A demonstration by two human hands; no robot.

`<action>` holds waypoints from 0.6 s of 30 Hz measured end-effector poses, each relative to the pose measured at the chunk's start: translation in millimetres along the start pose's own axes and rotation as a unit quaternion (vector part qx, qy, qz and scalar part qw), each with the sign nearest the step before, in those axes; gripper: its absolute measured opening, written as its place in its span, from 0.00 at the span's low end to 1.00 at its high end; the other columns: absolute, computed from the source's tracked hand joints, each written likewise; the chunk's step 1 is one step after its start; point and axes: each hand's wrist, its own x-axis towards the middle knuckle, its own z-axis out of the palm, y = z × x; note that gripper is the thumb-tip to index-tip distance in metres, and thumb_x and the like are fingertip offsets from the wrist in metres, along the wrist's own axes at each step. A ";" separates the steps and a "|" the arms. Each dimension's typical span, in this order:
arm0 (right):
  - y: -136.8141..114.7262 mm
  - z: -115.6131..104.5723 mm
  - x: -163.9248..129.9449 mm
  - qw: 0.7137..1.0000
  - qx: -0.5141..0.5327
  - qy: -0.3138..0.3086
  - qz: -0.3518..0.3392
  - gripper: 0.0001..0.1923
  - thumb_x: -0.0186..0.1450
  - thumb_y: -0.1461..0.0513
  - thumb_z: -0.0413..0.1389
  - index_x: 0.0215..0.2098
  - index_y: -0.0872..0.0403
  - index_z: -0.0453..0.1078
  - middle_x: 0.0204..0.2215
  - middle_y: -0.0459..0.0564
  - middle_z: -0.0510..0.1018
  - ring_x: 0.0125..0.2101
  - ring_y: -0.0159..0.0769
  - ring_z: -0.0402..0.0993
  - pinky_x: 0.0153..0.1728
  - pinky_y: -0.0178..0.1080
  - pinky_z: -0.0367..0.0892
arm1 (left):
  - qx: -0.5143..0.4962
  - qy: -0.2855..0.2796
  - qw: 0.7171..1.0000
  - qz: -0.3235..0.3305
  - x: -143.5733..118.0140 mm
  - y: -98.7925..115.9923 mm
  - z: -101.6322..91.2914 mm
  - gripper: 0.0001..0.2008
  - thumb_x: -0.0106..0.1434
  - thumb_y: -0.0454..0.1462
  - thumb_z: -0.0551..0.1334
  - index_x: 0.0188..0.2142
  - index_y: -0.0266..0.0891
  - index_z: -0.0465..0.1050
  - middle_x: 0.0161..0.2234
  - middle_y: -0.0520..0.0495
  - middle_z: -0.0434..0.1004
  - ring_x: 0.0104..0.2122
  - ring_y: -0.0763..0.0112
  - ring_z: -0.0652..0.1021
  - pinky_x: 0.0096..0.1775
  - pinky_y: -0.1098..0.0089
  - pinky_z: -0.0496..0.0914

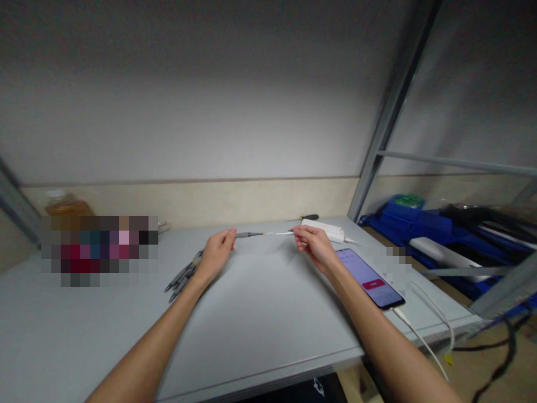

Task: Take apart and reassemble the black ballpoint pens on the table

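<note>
Grey table (260,313) bears pens (183,277), phone (369,278), white charger (325,229), screwdriver (304,218).

Both forearms run bare from the lower edge of the frame up toward its centre, with no sleeve covering them. The left hand (218,253) and the right hand (314,246) are ungloved, slim, with fingernails showing at the fingertips.

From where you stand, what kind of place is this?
Probably a workshop or storeroom bench: a plain grey table against a bare wall, metal shelving holding blue bins, and a screwdriver lying nearby.
</note>
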 end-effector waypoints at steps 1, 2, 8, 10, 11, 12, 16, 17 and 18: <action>0.3 0.1 0.0 1.000 0.001 -0.001 0.001 0.11 0.45 0.60 0.63 0.24 0.59 0.72 0.16 0.43 0.67 0.17 0.23 0.60 0.16 0.30 0.56 | 0.000 -0.002 1.000 0.000 -0.3 0.2 0.4 0.24 0.62 0.52 0.46 0.18 0.40 0.58 0.16 0.55 0.58 0.19 0.74 0.62 0.25 0.73 0.56; 0.7 0.3 0.0 1.000 0.001 -0.001 0.002 0.11 0.45 0.60 0.63 0.25 0.59 0.72 0.16 0.43 0.67 0.17 0.23 0.61 0.16 0.30 0.56 | 0.000 -0.004 1.000 0.001 -0.6 0.7 0.8 0.24 0.62 0.52 0.46 0.18 0.40 0.58 0.16 0.55 0.57 0.19 0.74 0.62 0.25 0.73 0.56; 2.7 0.9 0.5 1.000 -0.006 -0.007 -0.001 0.12 0.46 0.60 0.63 0.26 0.59 0.72 0.17 0.44 0.69 0.17 0.24 0.62 0.18 0.30 0.58 | 0.000 -0.017 1.000 -0.001 -2.5 4.6 2.0 0.23 0.62 0.52 0.46 0.18 0.40 0.57 0.16 0.55 0.56 0.20 0.74 0.62 0.25 0.73 0.55; 2.2 0.7 0.6 1.000 -0.006 -0.008 -0.002 0.11 0.46 0.60 0.63 0.26 0.59 0.72 0.17 0.44 0.69 0.18 0.25 0.62 0.18 0.31 0.58 | -0.001 -0.021 1.000 -0.004 -2.5 4.1 2.4 0.23 0.62 0.53 0.46 0.18 0.40 0.57 0.16 0.55 0.57 0.20 0.74 0.62 0.25 0.73 0.56; 2.0 0.5 0.7 1.000 -0.004 -0.009 -0.001 0.11 0.46 0.61 0.63 0.26 0.59 0.72 0.17 0.44 0.69 0.18 0.25 0.62 0.18 0.31 0.58 | -0.002 -0.023 1.000 -0.006 -2.5 3.5 2.6 0.23 0.62 0.53 0.46 0.19 0.40 0.57 0.17 0.55 0.57 0.20 0.73 0.62 0.25 0.73 0.56; 1.8 0.2 0.8 1.000 -0.002 -0.011 0.000 0.11 0.46 0.61 0.63 0.26 0.59 0.72 0.17 0.44 0.69 0.18 0.25 0.62 0.18 0.31 0.58 | -0.003 -0.026 1.000 -0.008 -2.5 2.9 2.9 0.24 0.62 0.53 0.46 0.19 0.40 0.57 0.17 0.55 0.57 0.20 0.73 0.62 0.25 0.73 0.55; 2.2 -0.2 0.8 1.000 0.001 -0.024 0.004 0.11 0.47 0.60 0.63 0.27 0.59 0.73 0.18 0.45 0.70 0.18 0.25 0.63 0.18 0.30 0.59 | -0.015 -0.031 0.999 -0.018 -2.8 2.5 4.0 0.24 0.61 0.54 0.45 0.19 0.40 0.56 0.16 0.55 0.56 0.20 0.73 0.61 0.25 0.72 0.55; 2.5 0.1 0.4 1.000 -0.001 -0.030 0.007 0.12 0.47 0.60 0.64 0.27 0.59 0.73 0.18 0.45 0.70 0.18 0.25 0.63 0.18 0.30 0.59 | -0.018 -0.032 0.999 -0.021 -3.2 3.0 4.5 0.24 0.61 0.54 0.46 0.19 0.40 0.56 0.16 0.55 0.56 0.20 0.73 0.61 0.25 0.72 0.55; 2.7 0.6 -0.1 0.999 -0.006 -0.037 0.011 0.12 0.47 0.60 0.64 0.27 0.59 0.73 0.18 0.45 0.70 0.18 0.25 0.64 0.19 0.31 0.60 | -0.021 -0.034 0.999 -0.022 -3.7 3.8 5.2 0.24 0.61 0.54 0.46 0.19 0.40 0.56 0.16 0.55 0.56 0.20 0.73 0.61 0.25 0.72 0.55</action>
